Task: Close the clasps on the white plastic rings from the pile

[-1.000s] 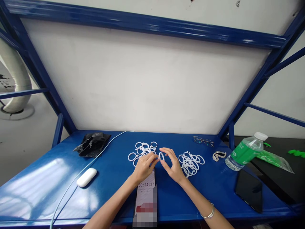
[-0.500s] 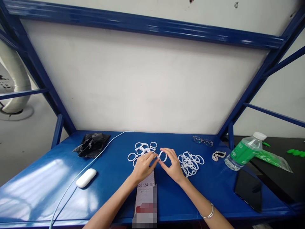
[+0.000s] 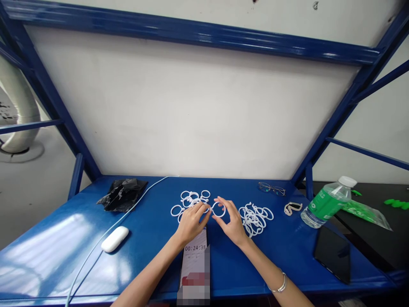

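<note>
Between my two hands is a white plastic ring (image 3: 213, 206) with a small clasp at its left side. My right hand (image 3: 232, 225) holds the round part, thumb below and fingers above. My left hand (image 3: 192, 222) pinches the clasp end; its fingertips partly hide the joint. Just behind and left of my left hand lies a group of white rings (image 3: 176, 210), partly covered by that hand. To the right of my right hand rests a tangled pile of similar white rings (image 3: 254, 220). A phone (image 3: 195, 256) showing a running timer lies below my left hand.
On the blue table (image 3: 153, 243) are a black plastic bag (image 3: 123, 194), a white case (image 3: 115, 239), a pale cable (image 3: 92, 251), eyeglasses (image 3: 271, 189), a small cream-coloured item (image 3: 292, 208), a water bottle (image 3: 329, 202) and a dark phone (image 3: 332, 255). Blue frame bars (image 3: 191, 34) rise around it.
The held ring has turned to face the camera more fully, showing a rounder outline. Both hands stay in nearly the same place. The phone's timer has advanced one second.
</note>
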`<action>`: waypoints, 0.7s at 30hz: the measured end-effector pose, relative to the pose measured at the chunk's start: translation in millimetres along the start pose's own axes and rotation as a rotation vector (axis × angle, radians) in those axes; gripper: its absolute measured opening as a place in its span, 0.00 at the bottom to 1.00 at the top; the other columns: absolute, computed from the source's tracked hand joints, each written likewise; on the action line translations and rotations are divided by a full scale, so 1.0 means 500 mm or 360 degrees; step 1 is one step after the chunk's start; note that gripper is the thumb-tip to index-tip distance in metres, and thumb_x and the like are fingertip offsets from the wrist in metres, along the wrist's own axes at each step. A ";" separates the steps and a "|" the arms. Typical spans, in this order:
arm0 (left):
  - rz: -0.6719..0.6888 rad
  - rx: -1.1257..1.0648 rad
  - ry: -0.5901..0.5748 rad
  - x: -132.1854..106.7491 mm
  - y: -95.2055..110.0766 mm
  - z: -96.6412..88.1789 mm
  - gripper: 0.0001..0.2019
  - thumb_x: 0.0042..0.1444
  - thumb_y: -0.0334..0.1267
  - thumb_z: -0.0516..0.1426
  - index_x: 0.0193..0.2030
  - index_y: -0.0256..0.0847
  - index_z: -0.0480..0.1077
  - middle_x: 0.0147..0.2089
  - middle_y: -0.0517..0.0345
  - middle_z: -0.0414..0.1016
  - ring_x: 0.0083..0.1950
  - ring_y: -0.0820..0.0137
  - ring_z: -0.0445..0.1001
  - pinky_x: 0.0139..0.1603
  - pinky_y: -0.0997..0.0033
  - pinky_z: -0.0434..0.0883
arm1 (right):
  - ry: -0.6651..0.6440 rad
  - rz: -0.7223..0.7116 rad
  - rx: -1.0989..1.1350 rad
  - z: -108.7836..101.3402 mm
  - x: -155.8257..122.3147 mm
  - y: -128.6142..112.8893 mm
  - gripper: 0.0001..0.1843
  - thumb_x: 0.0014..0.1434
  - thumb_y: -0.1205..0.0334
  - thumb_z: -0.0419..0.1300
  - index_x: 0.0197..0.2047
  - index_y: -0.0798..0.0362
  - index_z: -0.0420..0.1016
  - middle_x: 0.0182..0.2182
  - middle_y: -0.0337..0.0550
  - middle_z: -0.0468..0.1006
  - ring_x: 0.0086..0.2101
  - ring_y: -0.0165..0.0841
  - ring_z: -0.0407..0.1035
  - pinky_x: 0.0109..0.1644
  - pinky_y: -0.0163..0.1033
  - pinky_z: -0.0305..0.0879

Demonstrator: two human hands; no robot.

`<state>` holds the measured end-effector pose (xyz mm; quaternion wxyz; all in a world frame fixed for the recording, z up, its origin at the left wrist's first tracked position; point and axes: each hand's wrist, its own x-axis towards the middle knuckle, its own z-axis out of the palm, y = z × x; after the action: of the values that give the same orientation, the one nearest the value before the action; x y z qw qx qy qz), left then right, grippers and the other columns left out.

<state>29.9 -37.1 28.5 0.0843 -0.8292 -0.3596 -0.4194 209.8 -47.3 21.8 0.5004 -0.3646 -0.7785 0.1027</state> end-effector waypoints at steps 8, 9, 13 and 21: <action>0.0023 0.0040 -0.0002 0.000 -0.001 0.003 0.10 0.66 0.37 0.48 0.46 0.38 0.68 0.36 0.54 0.76 0.32 0.72 0.76 0.29 0.76 0.70 | -0.0025 0.0032 0.0023 0.001 -0.001 0.003 0.29 0.61 0.65 0.61 0.63 0.43 0.57 0.51 0.47 0.73 0.45 0.40 0.69 0.50 0.49 0.68; 0.0030 0.0038 -0.0007 -0.001 -0.001 0.003 0.10 0.66 0.36 0.48 0.46 0.38 0.68 0.37 0.54 0.76 0.32 0.72 0.76 0.29 0.76 0.70 | -0.0028 0.0031 0.0022 0.001 -0.001 0.004 0.29 0.61 0.65 0.61 0.63 0.43 0.58 0.51 0.47 0.73 0.45 0.40 0.69 0.50 0.49 0.68; 0.0034 0.0026 -0.0021 -0.002 -0.003 0.004 0.09 0.65 0.36 0.48 0.44 0.39 0.68 0.36 0.54 0.75 0.33 0.72 0.76 0.30 0.77 0.71 | -0.0019 0.0015 -0.0014 0.002 -0.001 0.004 0.29 0.60 0.65 0.61 0.63 0.44 0.58 0.51 0.48 0.73 0.44 0.40 0.70 0.50 0.49 0.69; 0.0020 0.0045 -0.0022 -0.002 -0.001 0.004 0.10 0.66 0.37 0.47 0.45 0.39 0.68 0.37 0.54 0.76 0.33 0.71 0.76 0.30 0.76 0.71 | -0.0004 0.0005 -0.0020 0.004 -0.001 0.003 0.30 0.61 0.65 0.59 0.64 0.44 0.55 0.52 0.49 0.72 0.45 0.40 0.71 0.50 0.49 0.69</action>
<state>30.3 -36.3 26.2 0.0960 -0.8332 -0.3608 -0.4080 208.8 -46.3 19.7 0.4969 -0.3689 -0.7792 0.0992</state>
